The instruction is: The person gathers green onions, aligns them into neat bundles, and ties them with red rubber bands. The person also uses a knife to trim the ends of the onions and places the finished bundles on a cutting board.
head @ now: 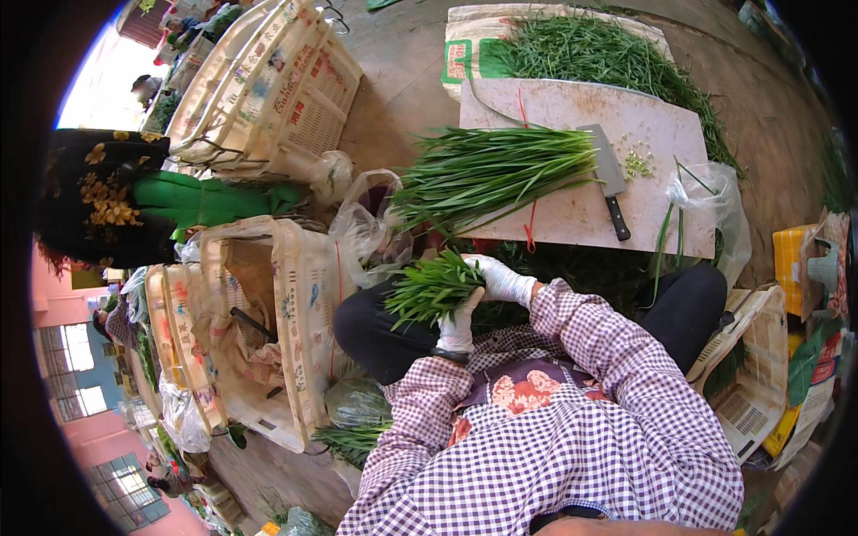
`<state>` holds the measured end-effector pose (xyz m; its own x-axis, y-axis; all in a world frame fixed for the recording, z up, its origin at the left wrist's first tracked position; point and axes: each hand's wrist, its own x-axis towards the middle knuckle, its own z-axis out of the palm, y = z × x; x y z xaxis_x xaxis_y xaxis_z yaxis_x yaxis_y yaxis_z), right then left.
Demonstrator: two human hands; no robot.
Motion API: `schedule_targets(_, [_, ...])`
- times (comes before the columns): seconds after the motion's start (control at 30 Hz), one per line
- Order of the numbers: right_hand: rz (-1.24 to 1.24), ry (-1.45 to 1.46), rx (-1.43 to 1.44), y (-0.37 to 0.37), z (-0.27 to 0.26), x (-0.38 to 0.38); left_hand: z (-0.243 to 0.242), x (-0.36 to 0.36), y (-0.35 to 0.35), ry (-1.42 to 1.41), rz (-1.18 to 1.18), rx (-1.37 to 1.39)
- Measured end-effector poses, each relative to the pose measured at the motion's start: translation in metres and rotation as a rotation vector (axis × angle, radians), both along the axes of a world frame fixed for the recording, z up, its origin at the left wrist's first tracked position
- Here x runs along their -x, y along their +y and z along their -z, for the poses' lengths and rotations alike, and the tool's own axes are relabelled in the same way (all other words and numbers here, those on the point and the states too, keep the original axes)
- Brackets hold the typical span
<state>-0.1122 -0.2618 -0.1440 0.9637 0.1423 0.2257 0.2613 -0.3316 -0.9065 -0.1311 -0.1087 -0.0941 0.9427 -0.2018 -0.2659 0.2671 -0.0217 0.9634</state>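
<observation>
A small bunch of garlic chives [432, 285], leaf tips towards the left, is held over my lap. My left hand [458, 327], in a white glove, grips it from below. Also gloved in white, my right hand [499, 276] closes around the bunch's right side; my fingers partly hide the stems. Beyond my hands a pale board [643, 214] carries a larger pile of garlic chives [499, 171], cut ends to the right. Against those ends lies a cleaver [608, 171] with a black handle. Small trimmed bits [638, 164] are scattered right of its blade.
Loose greens [596, 53] cover a woven sack [479, 33] behind the board. Plastic crates [295, 335] stand at left, with a clear bag [369, 228] between crate and board. Another clear bag [727, 208] hangs at the board's right edge. A crate [754, 375] stands at right.
</observation>
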Motion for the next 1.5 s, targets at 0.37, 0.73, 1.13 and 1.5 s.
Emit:
schedule_targets(0.37, [0.003, 0.076, -0.021, 0.026, 0.02, 0.017, 0.024, 0.006, -0.001, 0.018, -0.042, -0.12])
schedule_targets(0.73, [-0.009, 0.036, 0.1, 0.037, -0.003, 0.007, 0.0, -0.004, 0.013, -0.001, -0.068, 0.097])
schedule_targets(1.13, [0.017, 0.037, 0.118, 0.038, -0.002, 0.01, -0.061, 0.013, 0.021, -0.104, 0.106, -0.294])
schedule_targets(1.5, [0.094, 0.199, 0.419, 0.031, 0.002, 0.007, -0.069, 0.011, 0.024, -0.105, 0.144, -0.447])
